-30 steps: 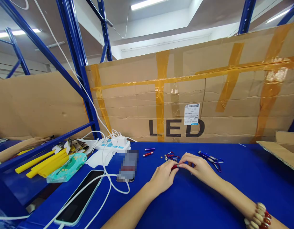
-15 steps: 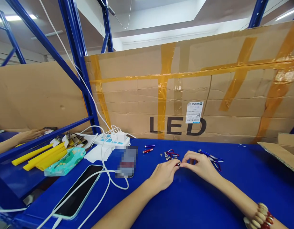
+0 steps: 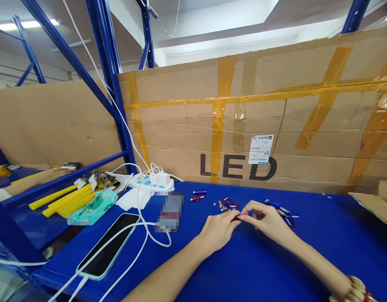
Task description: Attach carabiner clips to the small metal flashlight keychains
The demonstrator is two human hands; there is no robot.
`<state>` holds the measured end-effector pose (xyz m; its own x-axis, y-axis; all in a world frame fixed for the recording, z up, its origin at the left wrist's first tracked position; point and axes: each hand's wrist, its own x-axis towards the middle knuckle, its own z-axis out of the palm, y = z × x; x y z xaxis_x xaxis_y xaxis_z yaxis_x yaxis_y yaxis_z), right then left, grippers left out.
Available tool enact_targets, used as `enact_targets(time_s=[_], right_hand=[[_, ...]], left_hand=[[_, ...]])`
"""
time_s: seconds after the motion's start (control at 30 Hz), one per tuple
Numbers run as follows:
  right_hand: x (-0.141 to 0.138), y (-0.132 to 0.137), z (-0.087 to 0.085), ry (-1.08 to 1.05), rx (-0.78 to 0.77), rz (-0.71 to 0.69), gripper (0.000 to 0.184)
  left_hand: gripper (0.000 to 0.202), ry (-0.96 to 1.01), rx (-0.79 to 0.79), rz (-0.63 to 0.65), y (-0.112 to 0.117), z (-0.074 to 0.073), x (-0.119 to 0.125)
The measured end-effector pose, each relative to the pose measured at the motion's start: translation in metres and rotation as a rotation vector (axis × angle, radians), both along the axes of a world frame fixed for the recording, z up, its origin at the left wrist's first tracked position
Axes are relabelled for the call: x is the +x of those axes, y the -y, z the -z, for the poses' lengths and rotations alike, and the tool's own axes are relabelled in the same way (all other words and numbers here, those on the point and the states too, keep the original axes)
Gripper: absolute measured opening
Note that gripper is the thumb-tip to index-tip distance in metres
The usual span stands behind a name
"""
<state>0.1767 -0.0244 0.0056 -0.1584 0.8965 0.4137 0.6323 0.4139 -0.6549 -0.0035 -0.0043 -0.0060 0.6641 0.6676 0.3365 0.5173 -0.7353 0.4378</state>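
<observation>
My left hand [image 3: 217, 231] is closed around a small red metal tube [image 3: 235, 218], mostly hidden by the fingers. Thumb and forefinger of my right hand [image 3: 265, 221] pinch at the tube's right end; a small shiny bit shows there, too small to name. Just behind my hands lie red carabiner pieces [image 3: 230, 205] and several tiny silver discs [image 3: 223, 208], like button cells. Blue and purple carabiner pieces [image 3: 283, 209] rest beyond my right hand. Farther back are a loose red tube [image 3: 197, 198] and a purple tube [image 3: 199, 192].
To the left, a phone [image 3: 110, 245] with white cables and a blurred dark device [image 3: 170, 212] lie on the blue table [image 3: 243, 272]. A power strip [image 3: 152, 183] stands behind them. Cardboard [image 3: 180, 138] walls the back; an open carton [image 3: 374, 207] is at right. Another person's arm [image 3: 39, 181] reaches in beyond the rack.
The view has turned slightly left, so everything sits a little farther right. More of the red tube shows between my hands, which stay together. The other person's arm has shifted slightly.
</observation>
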Motion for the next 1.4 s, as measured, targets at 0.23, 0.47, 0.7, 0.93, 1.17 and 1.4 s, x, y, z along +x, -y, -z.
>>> enact_targets(time_s=[0.23, 0.47, 0.7, 0.93, 1.17, 1.4], right_hand=[[0.0012, -0.0001, -0.0023, 0.006, -0.025, 0.007, 0.035], [-0.0005, 0.0002, 0.0003, -0.110, -0.149, -0.036, 0.035], [-0.0007, -0.0014, 0.0014, -0.140, -0.210, -0.036, 0.035], [-0.0006, -0.0014, -0.0019, -0.170, -0.261, -0.050, 0.040], [0.0016, -0.0019, -0.0029, -0.192, -0.273, -0.035, 0.041], [-0.0002, -0.0007, -0.0018, -0.218, -0.292, -0.047, 0.042]], left_hand=[[0.025, 0.023, -0.026, 0.037, -0.0023, 0.0022, 0.0018], [0.023, 0.037, -0.035, 0.034, -0.0077, 0.0036, 0.0035], [0.021, 0.017, -0.045, 0.038, -0.0059, 0.0028, 0.0030], [0.020, 0.056, -0.049, 0.039, -0.0055, 0.0027, 0.0029], [0.019, 0.083, -0.042, 0.040, -0.0051, 0.0032, 0.0028], [0.025, 0.033, 0.013, 0.008, -0.0064, 0.0037, 0.0043]])
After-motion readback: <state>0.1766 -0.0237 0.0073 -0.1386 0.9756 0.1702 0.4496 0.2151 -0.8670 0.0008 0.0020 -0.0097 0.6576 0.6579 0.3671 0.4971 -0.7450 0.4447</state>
